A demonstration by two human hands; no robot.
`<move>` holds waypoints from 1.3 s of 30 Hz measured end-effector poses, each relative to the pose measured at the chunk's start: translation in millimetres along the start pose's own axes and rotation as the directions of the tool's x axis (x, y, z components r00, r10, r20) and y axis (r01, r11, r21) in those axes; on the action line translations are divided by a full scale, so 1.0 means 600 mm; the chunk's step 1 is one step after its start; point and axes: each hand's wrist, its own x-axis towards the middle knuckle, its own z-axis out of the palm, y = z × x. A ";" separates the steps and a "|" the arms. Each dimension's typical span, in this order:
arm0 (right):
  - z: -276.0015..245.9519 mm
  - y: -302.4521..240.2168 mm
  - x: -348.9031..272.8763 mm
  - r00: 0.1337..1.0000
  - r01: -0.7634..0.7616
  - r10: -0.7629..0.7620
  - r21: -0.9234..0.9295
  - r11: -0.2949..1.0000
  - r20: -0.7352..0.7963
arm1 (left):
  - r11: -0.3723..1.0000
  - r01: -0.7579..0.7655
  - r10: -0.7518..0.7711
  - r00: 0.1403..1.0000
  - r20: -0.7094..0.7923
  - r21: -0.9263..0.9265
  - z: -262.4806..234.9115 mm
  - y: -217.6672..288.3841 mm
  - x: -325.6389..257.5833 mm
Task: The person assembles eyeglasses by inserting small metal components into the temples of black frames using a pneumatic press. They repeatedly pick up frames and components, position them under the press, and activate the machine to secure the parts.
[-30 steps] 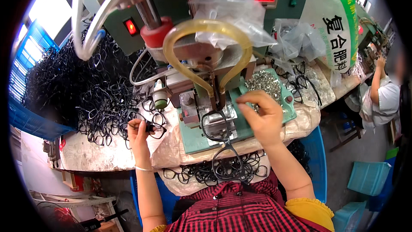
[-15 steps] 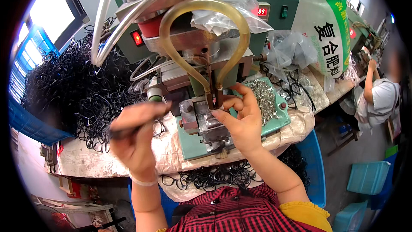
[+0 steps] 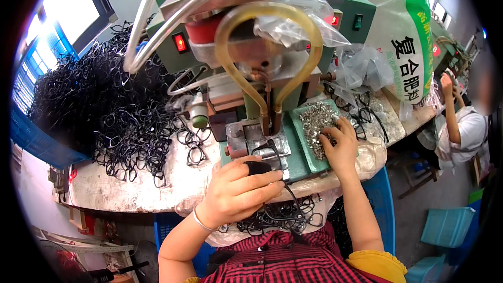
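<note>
My left hand [image 3: 238, 191] is closed on a black eyeglass frame [image 3: 292, 199] at the front of the green bench machine. The upper part of the frame lies against the metal fixture [image 3: 280, 144], under two copper-coloured tips [image 3: 271, 124] fed by a looped yellowish hose [image 3: 224, 47]. A black piece [image 3: 258, 167] shows by my left fingers. On the right, my right hand [image 3: 343, 149] dips its bent fingertips into a green tray [image 3: 313, 163] of small shiny metal parts [image 3: 318, 118]. What lies between those fingertips is too small to make out.
A big heap of black eyeglass frames [image 3: 105, 94] spills from a blue crate [image 3: 44, 144] on the left. More frames [image 3: 309, 212] lie at the front edge. A white-and-green sack [image 3: 390, 36] stands at the back right. Another person [image 3: 458, 126] sits far right.
My right hand has moved from the machine's tips to the parts tray. My left hand has come right, from beside the machine to its front, with the eyeglass frame at the fixture.
</note>
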 end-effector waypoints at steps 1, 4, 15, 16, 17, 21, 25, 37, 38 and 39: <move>0.002 0.000 -0.006 1.000 0.000 0.000 0.006 1.000 -0.014 | 1.000 0.007 -0.007 1.000 0.015 -0.010 -0.001 0.000 -0.003; 0.002 -0.025 0.004 0.991 0.129 -0.130 -0.017 0.991 -0.038 | 1.000 0.008 -0.008 1.000 0.021 -0.021 -0.004 -0.004 0.001; -0.010 0.014 -0.027 0.851 -0.370 0.525 0.743 0.558 0.030 | 0.576 0.628 -0.380 0.772 -0.509 0.523 -0.009 0.101 -0.204; -0.008 0.017 -0.035 0.832 -0.377 0.554 0.775 0.507 0.042 | 0.536 0.747 -0.409 0.638 -0.652 0.394 -0.042 0.094 -0.205; 0.003 0.018 -0.033 0.815 -0.366 0.578 0.813 0.453 0.044 | 0.665 0.717 -0.388 0.572 -0.723 0.210 -0.076 0.073 -0.192; 0.035 -0.029 0.008 0.866 -0.372 0.493 0.767 0.523 0.083 | 0.629 0.582 -0.341 0.803 -0.489 0.515 -0.128 -0.016 -0.133; 0.038 -0.078 0.036 0.911 -0.291 0.406 0.804 0.519 0.068 | 0.594 0.524 -0.544 0.821 -0.174 0.610 -0.069 -0.133 -0.162; -0.098 0.000 -0.099 0.902 -0.322 0.411 0.427 0.845 -0.132 | 0.673 0.740 -0.564 0.514 -0.646 0.000 -0.076 -0.153 -0.250; -0.101 -0.023 -0.090 0.937 -0.262 0.336 0.446 0.856 -0.095 | 0.700 0.705 -0.601 0.493 -0.629 -0.116 -0.080 -0.147 -0.236; -0.101 -0.051 -0.073 0.964 -0.197 0.257 0.465 0.863 -0.070 | 0.718 0.655 -0.634 0.478 -0.608 -0.234 -0.080 -0.144 -0.217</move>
